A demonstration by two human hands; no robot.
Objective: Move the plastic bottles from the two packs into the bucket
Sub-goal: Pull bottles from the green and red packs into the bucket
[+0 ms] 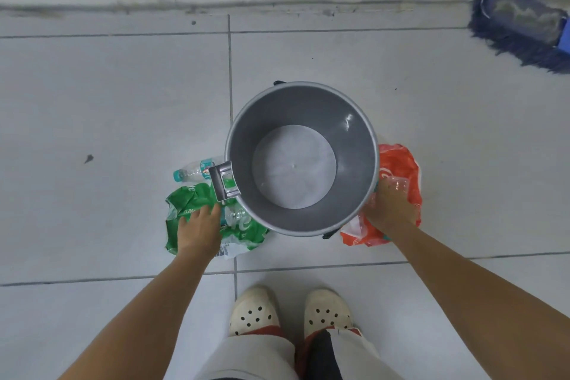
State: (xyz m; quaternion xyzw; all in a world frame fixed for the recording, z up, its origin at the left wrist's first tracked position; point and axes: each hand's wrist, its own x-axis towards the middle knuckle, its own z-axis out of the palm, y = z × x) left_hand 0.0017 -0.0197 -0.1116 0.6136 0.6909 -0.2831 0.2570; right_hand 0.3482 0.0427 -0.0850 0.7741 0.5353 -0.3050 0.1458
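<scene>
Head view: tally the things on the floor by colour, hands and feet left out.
Grey: 1, the bucket
Green: 1, the green pack
Red: 1, the red pack
Blue: 1, the mop head
Clear with teal cap: 1, the loose bottle
Total: 5
More clear bottles sit in the packs; their number cannot be told.

Pale grey tiled floor (108, 108) with dark grout lines. Directly on it: round grey plastic bucket (354, 194), crumpled green plastic pack (188, 194) left, crumpled red-orange plastic pack (398, 163) right, clear teal-capped bottle (192, 172), blue fringed mop head (521, 28) far right.
</scene>
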